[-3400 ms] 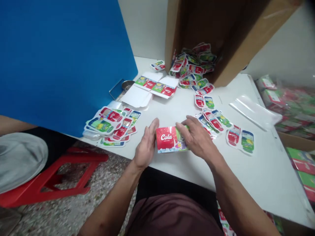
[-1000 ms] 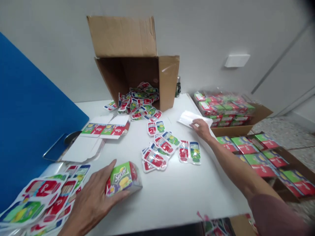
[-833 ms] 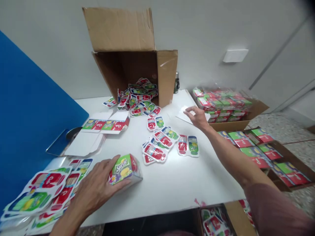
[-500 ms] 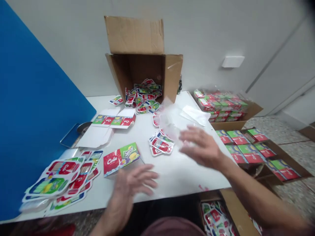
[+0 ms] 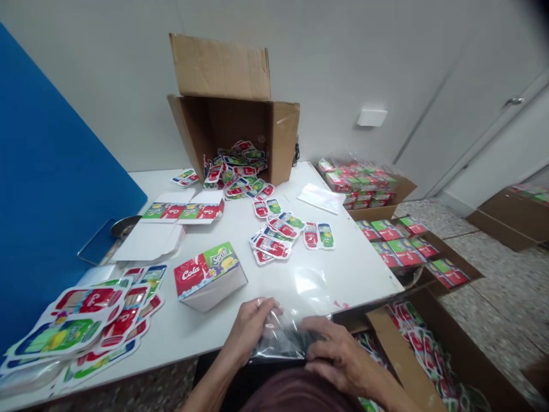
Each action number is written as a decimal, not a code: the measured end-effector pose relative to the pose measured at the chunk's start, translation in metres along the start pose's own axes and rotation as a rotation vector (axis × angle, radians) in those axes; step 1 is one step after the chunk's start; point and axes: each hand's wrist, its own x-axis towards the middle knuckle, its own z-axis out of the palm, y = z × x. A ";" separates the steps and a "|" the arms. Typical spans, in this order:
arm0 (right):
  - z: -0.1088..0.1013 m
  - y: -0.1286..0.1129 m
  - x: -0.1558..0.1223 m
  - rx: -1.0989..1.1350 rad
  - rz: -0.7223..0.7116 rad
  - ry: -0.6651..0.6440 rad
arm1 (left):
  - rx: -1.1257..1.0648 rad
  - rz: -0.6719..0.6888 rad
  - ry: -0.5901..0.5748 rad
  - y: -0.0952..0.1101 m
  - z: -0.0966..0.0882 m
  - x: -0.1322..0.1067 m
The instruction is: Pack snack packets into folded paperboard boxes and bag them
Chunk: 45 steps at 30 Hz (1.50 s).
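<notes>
A maroon garment fills the bottom edge of the view at six o'clock, its soft cloth falling in loose folds. The left forearm enters at seven o'clock and the right forearm at five o'clock, both bare, as are the left hand and right hand.
</notes>
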 end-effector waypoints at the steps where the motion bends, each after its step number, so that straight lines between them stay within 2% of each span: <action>1: -0.002 0.001 -0.002 0.103 0.072 0.018 | -0.010 0.033 0.022 0.002 -0.001 -0.003; 2: -0.005 0.003 -0.002 0.199 0.153 0.068 | -0.009 0.067 0.038 0.005 -0.002 -0.005; 4: -0.012 0.013 0.004 0.316 0.297 0.249 | 0.046 0.154 0.058 0.013 -0.003 -0.009; 6: -0.019 0.027 0.018 0.321 0.372 0.421 | 0.124 0.241 0.073 0.022 -0.005 -0.011; 7: -0.022 0.033 0.027 0.307 0.377 0.441 | 0.145 0.274 0.086 0.025 -0.006 -0.012; 8: -0.024 0.038 0.036 0.303 0.365 0.399 | 0.153 0.295 0.100 0.028 -0.006 -0.012; 12: -0.025 0.038 0.057 0.360 0.306 -0.034 | 0.090 0.321 0.200 0.032 -0.008 -0.012; 14: -0.027 0.030 0.054 0.391 0.275 -0.105 | 0.046 0.330 0.244 0.032 -0.009 -0.013; 16: -0.032 0.023 0.044 0.396 0.210 -0.084 | -0.021 0.322 0.272 0.032 -0.011 -0.014; 20: -0.045 0.020 0.022 0.342 0.116 0.063 | -0.201 0.251 0.319 0.035 -0.011 -0.013; 22: -0.049 0.024 0.013 0.355 0.186 0.188 | -0.261 0.231 0.323 0.037 -0.010 -0.012; 24: -0.050 0.030 0.009 0.424 0.314 0.348 | -0.283 0.243 0.316 0.038 -0.008 -0.011; 26: -0.049 0.036 0.012 0.565 0.432 0.490 | -0.271 0.287 0.310 0.038 -0.006 -0.010; 27: -0.047 0.039 0.015 0.664 0.469 0.519 | -0.258 0.319 0.308 0.039 -0.005 -0.011; 29: -0.044 0.043 0.025 0.863 0.513 0.499 | -0.220 0.383 0.299 0.040 -0.004 -0.012; 31: -0.039 0.044 0.034 0.939 0.521 0.439 | -0.182 0.425 0.286 0.042 -0.004 -0.015; 33: -0.036 0.043 0.041 0.874 0.489 0.392 | -0.158 0.437 0.287 0.044 -0.006 -0.018; 35: -0.037 0.040 0.045 0.783 0.423 0.403 | -0.156 0.433 0.306 0.046 -0.010 -0.021; 38: -0.049 0.037 0.044 0.695 0.266 0.427 | -0.238 0.392 0.356 0.047 -0.019 -0.023; 39: -0.056 0.036 0.042 0.659 0.184 0.392 | -0.287 0.368 0.372 0.047 -0.022 -0.024; 42: -0.078 0.031 0.035 0.513 -0.014 0.172 | -0.412 0.308 0.372 0.048 -0.025 -0.026; 45: -0.092 0.027 0.024 0.415 0.026 0.009 | -0.427 0.365 0.331 0.052 -0.021 -0.029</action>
